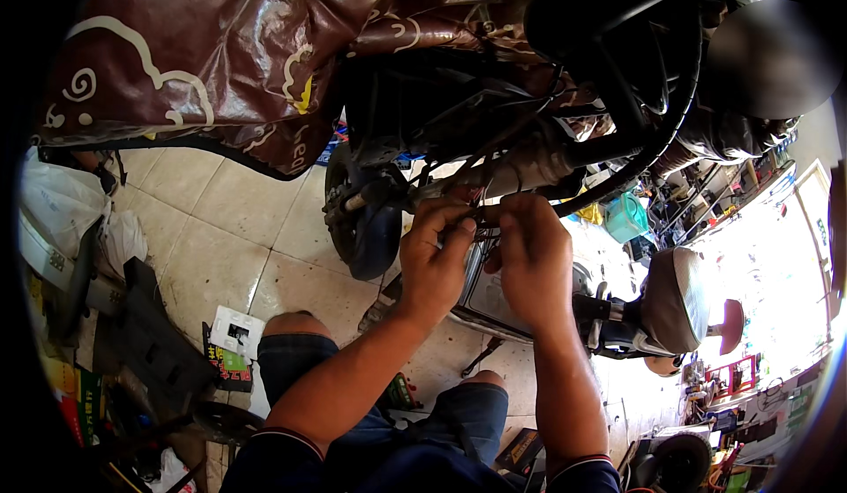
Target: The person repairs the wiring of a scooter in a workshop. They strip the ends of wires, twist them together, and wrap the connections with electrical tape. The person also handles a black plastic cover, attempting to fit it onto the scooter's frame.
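Thin dark wires run down from a stripped scooter's steering column to between my two hands. My left hand is closed in a pinch on these wires, thumb against the fingers. Close beside it, my right hand has its fingers curled around the same bunch; its fingertips are partly hidden. The exact spot that each hand grips is too small to make out. Left of the hands is the scooter's small front wheel with its dark mudguard. A thick black corrugated cable sleeve curves past on the right.
A brown patterned cover drapes over something at the far left. The grey scooter seat stands to the right. Plastic bags and black parts clutter the left. A teal container sits among shelved items. Tiled floor lies below.
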Demonstrator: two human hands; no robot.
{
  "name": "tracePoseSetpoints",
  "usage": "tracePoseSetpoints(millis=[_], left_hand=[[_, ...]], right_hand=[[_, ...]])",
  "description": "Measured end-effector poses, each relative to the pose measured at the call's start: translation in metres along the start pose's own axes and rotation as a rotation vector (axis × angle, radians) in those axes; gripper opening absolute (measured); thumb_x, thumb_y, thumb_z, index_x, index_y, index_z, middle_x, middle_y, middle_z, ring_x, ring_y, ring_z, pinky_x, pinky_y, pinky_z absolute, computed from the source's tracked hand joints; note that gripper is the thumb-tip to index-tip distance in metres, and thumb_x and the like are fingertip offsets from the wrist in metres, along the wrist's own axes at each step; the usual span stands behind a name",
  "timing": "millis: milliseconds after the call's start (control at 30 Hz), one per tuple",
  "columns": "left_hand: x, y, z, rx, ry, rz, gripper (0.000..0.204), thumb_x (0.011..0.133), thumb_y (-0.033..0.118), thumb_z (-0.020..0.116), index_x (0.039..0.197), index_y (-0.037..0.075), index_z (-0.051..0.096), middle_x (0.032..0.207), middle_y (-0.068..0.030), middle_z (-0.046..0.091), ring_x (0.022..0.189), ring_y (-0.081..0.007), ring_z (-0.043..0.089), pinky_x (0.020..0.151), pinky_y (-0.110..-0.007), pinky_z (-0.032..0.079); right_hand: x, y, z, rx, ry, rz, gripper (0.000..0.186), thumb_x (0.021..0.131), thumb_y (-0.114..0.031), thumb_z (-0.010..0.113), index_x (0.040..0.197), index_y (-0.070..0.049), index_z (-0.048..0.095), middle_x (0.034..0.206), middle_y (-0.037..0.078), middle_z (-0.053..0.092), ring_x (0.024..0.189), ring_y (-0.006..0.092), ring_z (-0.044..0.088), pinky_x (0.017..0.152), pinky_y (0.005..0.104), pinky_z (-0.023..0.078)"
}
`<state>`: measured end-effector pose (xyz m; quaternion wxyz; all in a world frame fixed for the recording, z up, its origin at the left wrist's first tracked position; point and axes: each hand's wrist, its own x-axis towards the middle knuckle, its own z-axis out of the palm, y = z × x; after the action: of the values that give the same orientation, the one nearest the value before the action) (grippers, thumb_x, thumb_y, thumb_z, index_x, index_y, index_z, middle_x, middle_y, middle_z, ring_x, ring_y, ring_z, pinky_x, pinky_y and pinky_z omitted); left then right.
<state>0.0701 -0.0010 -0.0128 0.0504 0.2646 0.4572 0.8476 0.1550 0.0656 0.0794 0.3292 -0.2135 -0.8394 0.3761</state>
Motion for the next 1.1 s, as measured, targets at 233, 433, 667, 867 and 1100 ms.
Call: tracePoseSetpoints(millis=[233,433,667,867,1100], left_hand=[[0.001,0.000,-0.002,-0.060,-0.015,-0.027,0.016,0.093,0.000,0.064,0.109,-0.001,0.070,0.115,-0.0085,0.067,0.099,-0.0146,0.065,0.087,-0.027,0.052],[0.003,0.003,-0.006,0.108,-0.070,0.053,0.021,0.093,-0.005,0.062,0.112,-0.003,0.069,0.115,-0.0088,0.069,0.100,-0.0153,0.067,0.087,-0.027,0.053],[0.006,0.010,-0.002,0.219,-0.077,0.098,0.023,0.090,-0.006,0.062,0.113,-0.003,0.068,0.114,-0.0104,0.067,0.091,-0.0163,0.068,0.077,-0.028,0.054],[0.008,0.011,-0.003,0.193,-0.095,0.082,0.025,0.088,-0.008,0.060,0.112,-0.003,0.068,0.120,-0.0112,0.067,0.093,-0.0179,0.070,0.076,-0.028,0.056],[0.006,0.011,-0.004,0.157,-0.101,0.043,0.030,0.086,-0.011,0.057,0.113,-0.003,0.067,0.121,-0.0115,0.067,0.093,-0.0176,0.071,0.076,-0.028,0.058]], right_hand=[[0.009,0.000,0.012,-0.192,0.082,-0.067,0.027,0.090,-0.010,0.075,0.110,-0.001,0.061,0.092,0.019,0.076,0.083,0.0382,0.075,0.070,0.0437,0.057],[0.010,0.004,0.012,-0.263,0.084,-0.115,0.027,0.089,-0.009,0.074,0.110,-0.003,0.057,0.088,0.018,0.074,0.080,0.0399,0.073,0.069,0.0466,0.056],[0.010,0.019,0.014,-0.566,0.137,-0.302,0.029,0.092,-0.002,0.067,0.117,-0.002,0.054,0.083,0.020,0.072,0.072,0.0403,0.072,0.061,0.0465,0.056],[0.010,0.009,0.014,-0.666,0.101,-0.218,0.030,0.091,-0.005,0.069,0.118,-0.004,0.054,0.080,0.016,0.073,0.070,0.0372,0.072,0.058,0.0466,0.055],[0.012,0.001,0.013,-0.692,0.122,-0.232,0.040,0.085,-0.016,0.073,0.116,-0.006,0.050,0.085,0.017,0.072,0.064,0.0393,0.070,0.055,0.0515,0.053]])
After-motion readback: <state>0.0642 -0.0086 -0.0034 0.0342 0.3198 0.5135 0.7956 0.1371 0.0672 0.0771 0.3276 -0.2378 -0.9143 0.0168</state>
